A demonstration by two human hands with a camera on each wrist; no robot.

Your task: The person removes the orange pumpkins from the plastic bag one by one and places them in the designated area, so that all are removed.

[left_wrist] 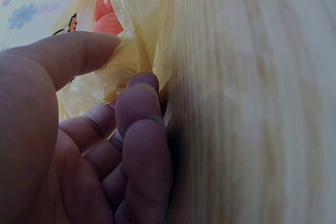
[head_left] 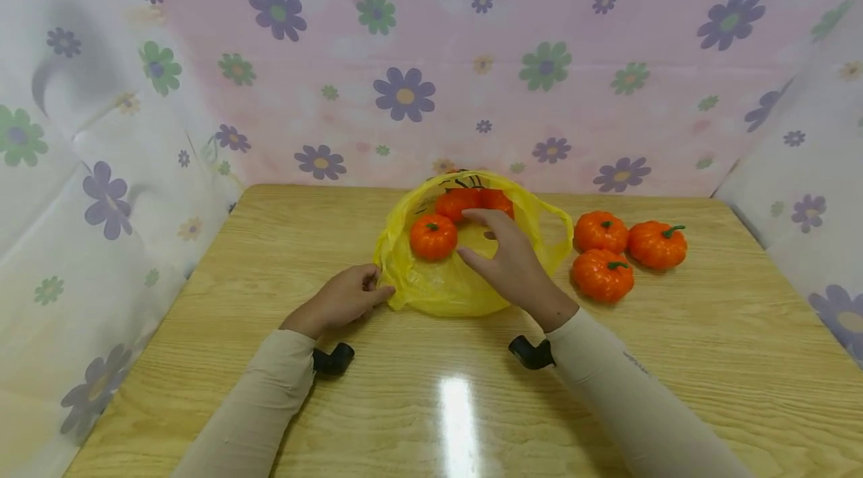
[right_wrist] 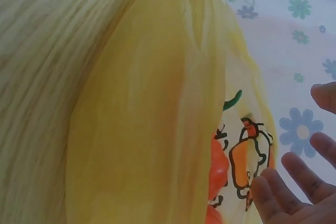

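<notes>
A yellow plastic bag [head_left: 465,302] lies with its mouth spread wide on the table. Inside it, one small orange pumpkin [head_left: 434,237] sits at the front left, and more orange pumpkins [head_left: 458,203] are deeper in, partly hidden. My left hand [head_left: 347,298] pinches the bag's left edge between thumb and fingers, and the wrist view shows the film [left_wrist: 126,59] gathered there. Over the bag's opening hovers my right hand [head_left: 509,261], its fingers spread and holding nothing. In the right wrist view, printed black-and-orange drawings [right_wrist: 244,161] show on the bag's inner side.
Three more orange pumpkins stand close together to the right of the bag: one at the back [head_left: 601,231], one in front [head_left: 602,276] and one farther right [head_left: 657,244]. A flowered cloth [head_left: 458,88] hangs behind the wooden table [head_left: 708,358] and along both sides.
</notes>
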